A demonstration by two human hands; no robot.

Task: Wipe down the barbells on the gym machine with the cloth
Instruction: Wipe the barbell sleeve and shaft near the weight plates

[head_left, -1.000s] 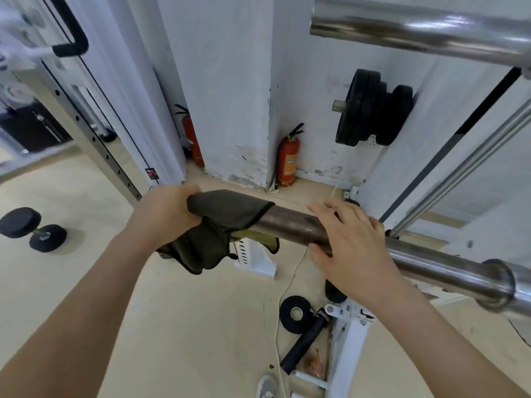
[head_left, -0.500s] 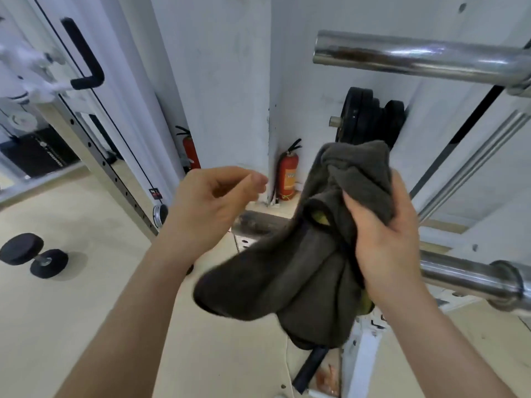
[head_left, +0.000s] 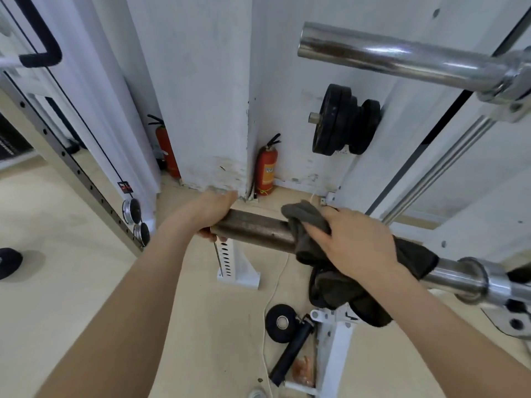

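A dulled barbell crosses the gym machine beneath a second chrome barbell. A dark cloth drapes over it, clasped by the right hand. The left hand grips the bar's end.

The lower barbell is metal. Its left end is dull brown and tarnished with a rough, pitted look, and it turns to bright polished chrome near the collar on the right. The upper barbell is glossy chrome with brownish, rusty smears. The cloth is soft, matt, dark grey-green fabric. The weight plates are matt black. The floor is pale and smooth with a faint sheen. The pillar has white paint, scuffed and chipped near its foot.
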